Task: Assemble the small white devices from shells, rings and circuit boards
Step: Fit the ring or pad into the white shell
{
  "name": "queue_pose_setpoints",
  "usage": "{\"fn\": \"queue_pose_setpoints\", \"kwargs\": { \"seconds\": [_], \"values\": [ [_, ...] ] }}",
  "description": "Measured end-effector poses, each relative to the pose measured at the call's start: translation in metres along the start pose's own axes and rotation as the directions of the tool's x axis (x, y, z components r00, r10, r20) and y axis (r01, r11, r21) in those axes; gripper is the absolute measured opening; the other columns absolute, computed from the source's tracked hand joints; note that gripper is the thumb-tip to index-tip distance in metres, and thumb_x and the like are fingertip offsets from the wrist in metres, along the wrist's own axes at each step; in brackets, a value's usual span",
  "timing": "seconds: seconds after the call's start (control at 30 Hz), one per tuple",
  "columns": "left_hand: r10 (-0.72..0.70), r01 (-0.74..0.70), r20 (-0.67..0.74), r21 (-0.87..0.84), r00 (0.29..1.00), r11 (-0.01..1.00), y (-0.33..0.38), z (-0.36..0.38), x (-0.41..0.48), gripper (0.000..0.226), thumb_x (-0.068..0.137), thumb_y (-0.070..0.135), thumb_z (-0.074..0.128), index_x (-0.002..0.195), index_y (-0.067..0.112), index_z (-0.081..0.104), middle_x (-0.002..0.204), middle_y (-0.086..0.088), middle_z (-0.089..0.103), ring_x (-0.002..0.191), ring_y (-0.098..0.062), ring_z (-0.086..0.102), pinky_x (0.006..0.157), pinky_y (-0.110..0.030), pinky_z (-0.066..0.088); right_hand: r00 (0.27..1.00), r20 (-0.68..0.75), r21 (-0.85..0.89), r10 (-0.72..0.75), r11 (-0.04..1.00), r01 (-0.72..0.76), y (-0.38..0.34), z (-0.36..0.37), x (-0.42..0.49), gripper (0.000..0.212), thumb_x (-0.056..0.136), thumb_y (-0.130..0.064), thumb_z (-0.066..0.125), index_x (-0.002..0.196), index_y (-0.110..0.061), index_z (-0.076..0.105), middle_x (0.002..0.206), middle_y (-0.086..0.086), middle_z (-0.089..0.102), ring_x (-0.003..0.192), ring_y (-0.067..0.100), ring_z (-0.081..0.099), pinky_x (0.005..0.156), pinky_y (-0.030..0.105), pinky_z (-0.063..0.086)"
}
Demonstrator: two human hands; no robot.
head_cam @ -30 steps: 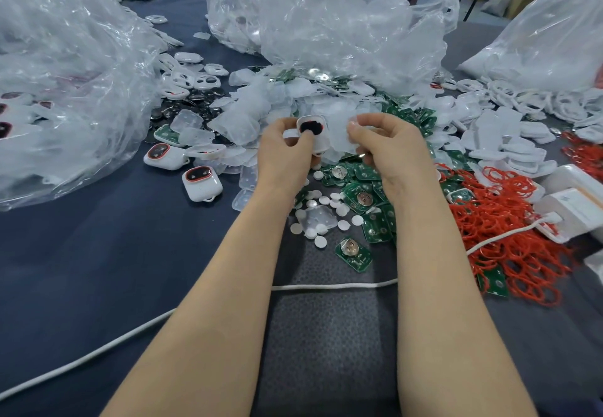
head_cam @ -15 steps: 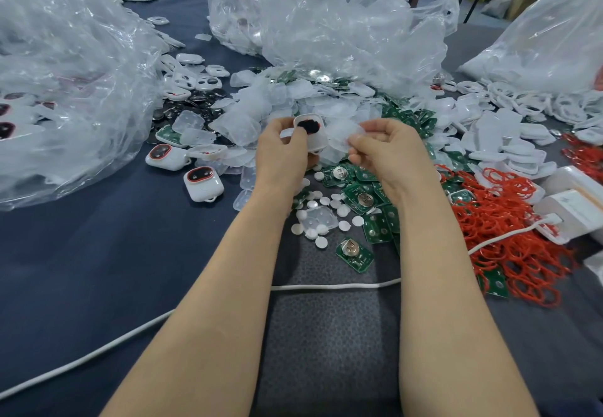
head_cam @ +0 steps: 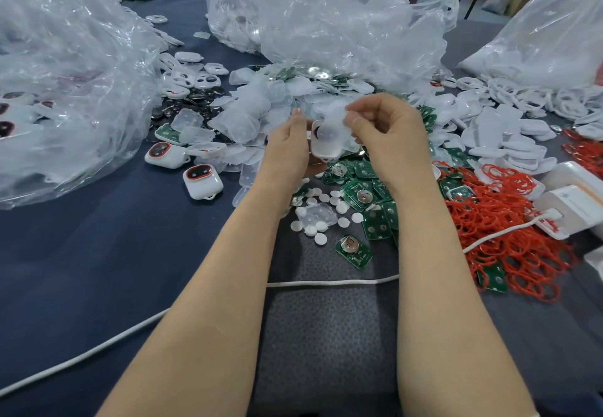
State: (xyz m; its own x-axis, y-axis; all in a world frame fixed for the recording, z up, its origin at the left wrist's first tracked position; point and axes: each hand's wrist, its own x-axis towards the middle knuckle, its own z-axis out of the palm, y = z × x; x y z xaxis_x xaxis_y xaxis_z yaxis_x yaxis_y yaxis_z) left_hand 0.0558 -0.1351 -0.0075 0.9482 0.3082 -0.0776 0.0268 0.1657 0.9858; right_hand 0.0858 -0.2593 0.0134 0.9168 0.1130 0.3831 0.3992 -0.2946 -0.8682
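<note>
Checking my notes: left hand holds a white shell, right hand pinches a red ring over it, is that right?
Not quite. In the head view the right hand pinches a clear plastic piece, not a red ring; the red rings lie in a pile to the right. The left hand does hold the white shell.

White shell [head_cam: 321, 149] tilted upright in left hand [head_cam: 287, 152], translucent pad [head_cam: 332, 119] covering its dark opening

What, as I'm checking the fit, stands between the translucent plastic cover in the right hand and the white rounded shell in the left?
Nothing visible. The right hand pinches the translucent plastic cover over the white rounded shell gripped by the left hand.
</note>
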Motion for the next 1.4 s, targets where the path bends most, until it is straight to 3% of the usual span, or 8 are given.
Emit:
{"fn": "queue_pose_setpoints", "kwargs": {
  "seconds": [0.2,0.33,0.5,0.57,0.8,0.93,1.1,1.4],
  "values": [
    [-0.012,0.008,0.068,0.061,0.998,0.998,0.0,0.0,-0.001,0.044,0.105,0.043,0.026,0.095,0.019,0.061,0.097,-0.015,0.07,0.076,-0.02,0.067,0.058,-0.023,0.057,0.996,0.086,-0.127,-0.032,0.991,0.043,0.004,0.002,0.0,0.012,0.088,-0.006,0.062,0.088,-0.018,0.066,0.077,-0.01,0.06,0.075,0.004,0.055,0.072,0.013,0.046],
    [-0.006,-0.002,0.067,0.116,0.998,0.993,0.001,0.0,-0.001,0.043,0.104,0.044,0.027,0.087,0.024,0.061,0.09,-0.011,0.071,0.077,-0.021,0.068,0.056,-0.023,0.057,0.995,0.099,-0.166,-0.028,0.985,0.044,0.006,0.003,0.0,0.01,0.089,-0.009,0.061,0.089,-0.018,0.065,0.079,-0.006,0.061,0.076,0.006,0.055,0.072,0.016,0.045],
    [0.06,-0.079,0.087,0.221,0.994,0.972,-0.002,0.001,0.0,0.025,0.102,0.034,0.041,0.097,0.022,0.063,0.1,-0.01,0.071,0.097,-0.027,0.068,0.088,-0.045,0.056,0.995,0.094,-0.212,-0.032,0.976,0.052,0.007,0.005,0.0,0.011,0.089,-0.013,0.061,0.086,-0.023,0.064,0.082,-0.008,0.061,0.071,0.004,0.051,0.066,0.013,0.042],
    [0.067,-0.091,0.114,0.217,0.991,0.972,-0.002,0.001,-0.001,0.019,0.101,0.028,0.046,0.103,0.019,0.062,0.102,-0.01,0.07,0.099,-0.027,0.068,0.09,-0.048,0.055,0.995,0.09,-0.237,-0.04,0.97,0.061,0.008,0.006,0.0,0.01,0.089,-0.015,0.062,0.085,-0.024,0.064,0.089,-0.002,0.062,0.072,0.005,0.05,0.067,0.015,0.041],
    [0.076,-0.111,0.174,0.201,0.982,0.973,-0.003,-0.004,-0.004,0.012,0.095,0.012,0.057,0.098,0.024,0.058,0.098,-0.012,0.071,0.09,-0.022,0.07,0.075,-0.029,0.06,0.997,0.067,-0.248,-0.034,0.967,0.049,0.009,0.009,0.001,0.009,0.09,-0.015,0.061,0.089,-0.024,0.063,0.096,0.004,0.062,0.074,0.007,0.05,0.064,0.013,0.037],
    [0.07,-0.101,0.157,0.197,0.985,0.975,-0.002,-0.004,-0.004,0.021,0.093,0.004,0.057,0.109,0.017,0.055,0.103,-0.016,0.071,0.089,-0.024,0.069,0.079,-0.028,0.059,0.993,0.112,-0.288,-0.032,0.956,0.064,0.011,0.008,0.001,0.013,0.088,-0.014,0.06,0.096,-0.024,0.06,0.085,-0.006,0.054,0.063,0.001,0.044,0.061,0.014,0.037],
    [0.067,-0.096,0.145,0.202,0.987,0.975,-0.002,-0.003,-0.003,0.034,0.091,0.002,0.059,0.124,0.011,0.053,0.105,-0.015,0.07,0.09,-0.024,0.07,0.079,-0.026,0.058,0.996,0.088,-0.319,-0.024,0.946,0.051,0.012,0.009,0.001,0.004,0.09,-0.017,0.061,0.091,-0.021,0.06,0.082,-0.01,0.053,0.065,-0.002,0.044,0.06,0.01,0.034],
    [0.071,-0.094,0.153,0.151,0.986,0.984,-0.003,-0.003,-0.003,0.032,0.09,-0.003,0.053,0.115,0.018,0.053,0.099,-0.009,0.071,0.089,-0.021,0.07,0.081,-0.029,0.059,0.999,0.043,-0.283,-0.014,0.959,0.025,0.011,0.011,0.001,0.002,0.089,-0.018,0.061,0.091,-0.018,0.061,0.075,-0.013,0.051,0.066,0.002,0.046,0.063,0.016,0.04]
  ]
}}
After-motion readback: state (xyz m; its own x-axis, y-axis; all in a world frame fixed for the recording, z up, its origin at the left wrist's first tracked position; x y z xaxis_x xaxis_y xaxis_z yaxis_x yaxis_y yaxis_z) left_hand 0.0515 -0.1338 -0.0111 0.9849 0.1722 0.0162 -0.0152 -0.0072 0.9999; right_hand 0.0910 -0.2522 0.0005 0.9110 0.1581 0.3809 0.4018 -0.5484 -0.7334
